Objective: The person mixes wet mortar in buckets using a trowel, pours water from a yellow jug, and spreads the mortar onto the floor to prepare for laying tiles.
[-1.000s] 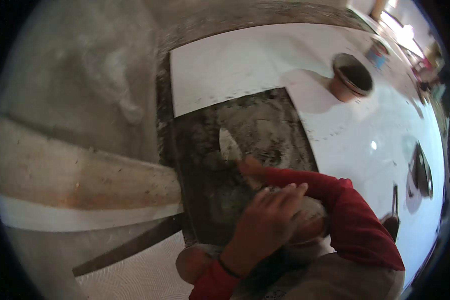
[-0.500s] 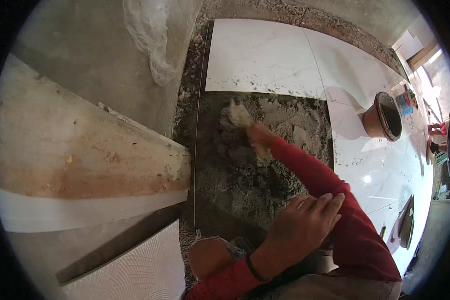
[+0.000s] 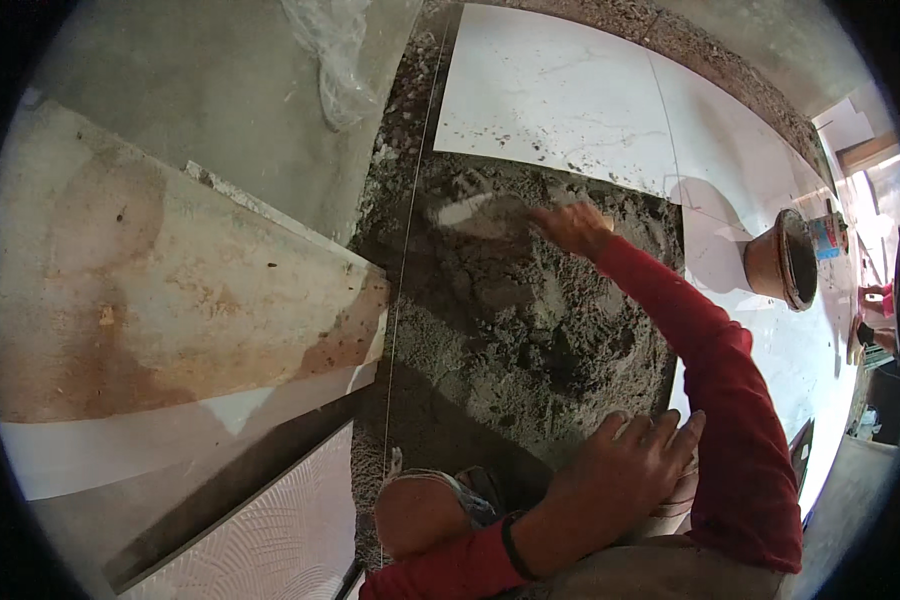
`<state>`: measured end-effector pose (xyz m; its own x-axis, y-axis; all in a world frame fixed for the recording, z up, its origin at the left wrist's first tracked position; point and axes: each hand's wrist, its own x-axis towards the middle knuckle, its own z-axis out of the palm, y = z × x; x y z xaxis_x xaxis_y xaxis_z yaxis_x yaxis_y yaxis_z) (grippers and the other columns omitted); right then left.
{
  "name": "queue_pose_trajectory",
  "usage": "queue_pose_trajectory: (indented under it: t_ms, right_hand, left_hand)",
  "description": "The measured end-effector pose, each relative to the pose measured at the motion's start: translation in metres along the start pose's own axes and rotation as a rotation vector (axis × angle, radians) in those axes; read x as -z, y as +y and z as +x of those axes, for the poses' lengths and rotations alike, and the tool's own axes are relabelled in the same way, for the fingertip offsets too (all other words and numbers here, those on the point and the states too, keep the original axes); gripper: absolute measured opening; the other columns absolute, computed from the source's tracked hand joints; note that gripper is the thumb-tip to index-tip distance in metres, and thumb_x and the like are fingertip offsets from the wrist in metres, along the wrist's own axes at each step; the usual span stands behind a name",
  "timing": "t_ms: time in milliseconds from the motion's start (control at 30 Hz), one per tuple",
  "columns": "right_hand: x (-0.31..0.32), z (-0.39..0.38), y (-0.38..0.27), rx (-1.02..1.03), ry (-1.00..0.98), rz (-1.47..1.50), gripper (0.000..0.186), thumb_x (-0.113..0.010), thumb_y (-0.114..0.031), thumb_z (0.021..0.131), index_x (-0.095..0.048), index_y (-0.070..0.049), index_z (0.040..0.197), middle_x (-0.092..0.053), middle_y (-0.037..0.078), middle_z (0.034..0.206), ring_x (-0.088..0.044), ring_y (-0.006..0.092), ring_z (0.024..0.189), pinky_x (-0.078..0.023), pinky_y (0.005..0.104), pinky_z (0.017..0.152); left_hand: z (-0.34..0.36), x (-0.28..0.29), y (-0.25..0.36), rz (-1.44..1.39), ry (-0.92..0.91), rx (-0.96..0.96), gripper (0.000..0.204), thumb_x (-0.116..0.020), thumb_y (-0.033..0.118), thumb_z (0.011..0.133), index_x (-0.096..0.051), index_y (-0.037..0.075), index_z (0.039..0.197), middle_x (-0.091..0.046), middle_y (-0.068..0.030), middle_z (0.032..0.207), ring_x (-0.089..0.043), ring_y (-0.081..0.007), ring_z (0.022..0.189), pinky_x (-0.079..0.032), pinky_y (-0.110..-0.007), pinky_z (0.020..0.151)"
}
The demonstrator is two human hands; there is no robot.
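My right hand (image 3: pixel 575 228) is closed round the handle of a trowel, arm stretched forward. The trowel's blade (image 3: pixel 467 209) is smeared by motion and lies low over the far left part of a rough grey mortar bed (image 3: pixel 530 330). My left hand (image 3: pixel 625 465), with a dark band at its wrist, hovers above my knees near the right sleeve. Its fingers are loosely bent and apart, and nothing shows in them. Beyond the mortar lies a white tile (image 3: pixel 550 85) with crumbs of mortar scattered along its near edge.
A taut string (image 3: pixel 406 240) runs along the bed's left side. Left of it are a stained board (image 3: pixel 170 290) and a tile with a ridged back (image 3: pixel 280 510). On the right-hand tiles stand a bucket (image 3: pixel 767 262) and a blue can (image 3: pixel 827 237). Clear plastic (image 3: pixel 342 70) hangs far left.
My right hand has moved right and slightly farther away, and the trowel has turned to lie more sideways over the mortar. The left hand stays near my knees. The view has shifted slightly.
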<state>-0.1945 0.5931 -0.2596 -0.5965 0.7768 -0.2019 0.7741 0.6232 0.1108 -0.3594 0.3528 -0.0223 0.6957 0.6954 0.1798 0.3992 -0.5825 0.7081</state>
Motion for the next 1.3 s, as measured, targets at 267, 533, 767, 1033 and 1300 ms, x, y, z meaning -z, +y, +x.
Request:
queue_pose_trajectory:
  t_ms: [267,533,767,1033,1300]
  right_hand:
    - [-0.022,0.036,-0.024,-0.224,0.029,0.457,0.044,-0.048,-0.04,0.098,-0.064,0.0,0.107,-0.064,0.017,0.068,-0.067,0.0363,0.065,-0.055,0.047,0.064]
    - [-0.036,0.049,-0.031,-0.093,-0.014,0.336,0.02,-0.057,-0.024,0.087,-0.067,-0.006,0.09,-0.062,0.009,0.068,-0.063,0.0282,0.061,-0.049,0.0418,0.057]
    - [-0.016,0.074,-0.065,-0.328,-0.071,0.371,0.018,-0.058,-0.017,0.084,-0.069,-0.004,0.089,-0.072,0.012,0.086,-0.072,0.0311,0.081,-0.057,0.0446,0.066]
    - [-0.007,-0.019,-0.012,-0.62,-0.02,0.344,0.024,-0.053,-0.02,0.087,-0.071,-0.01,0.099,-0.071,0.018,0.093,-0.071,0.0356,0.085,-0.058,0.0472,0.07]
    - [-0.079,-0.136,0.087,-0.317,-0.376,-0.212,0.009,-0.065,-0.012,0.071,-0.073,-0.01,0.073,-0.071,0.013,0.077,-0.071,0.0312,0.078,-0.058,0.0436,0.065]
  left_hand:
    - [-0.002,-0.004,0.006,-0.016,0.131,0.003,0.045,-0.058,0.023,0.093,-0.053,0.002,0.133,-0.065,-0.0117,0.112,-0.065,-0.0209,0.096,-0.05,-0.034,0.088]
    - [0.003,0.007,0.01,-0.029,0.263,-0.056,0.044,-0.062,0.025,0.093,-0.056,0.004,0.131,-0.067,-0.0074,0.105,-0.066,-0.0191,0.086,-0.052,-0.033,0.08]
    - [0.019,0.002,0.018,-0.132,0.3,-0.13,0.041,-0.066,0.022,0.09,-0.058,0.005,0.127,-0.068,-0.0058,0.099,-0.066,-0.0172,0.082,-0.052,-0.031,0.074]
    - [0.019,0.011,0.03,-0.07,0.306,-0.057,0.042,-0.069,0.021,0.089,-0.06,0.009,0.128,-0.07,-0.0049,0.1,-0.068,-0.0152,0.082,-0.052,-0.028,0.073]
    - [-0.004,0.021,0.05,-0.026,0.253,-0.096,0.043,-0.07,0.02,0.088,-0.06,0.008,0.128,-0.071,-0.0057,0.103,-0.069,-0.0156,0.082,-0.052,-0.028,0.073]
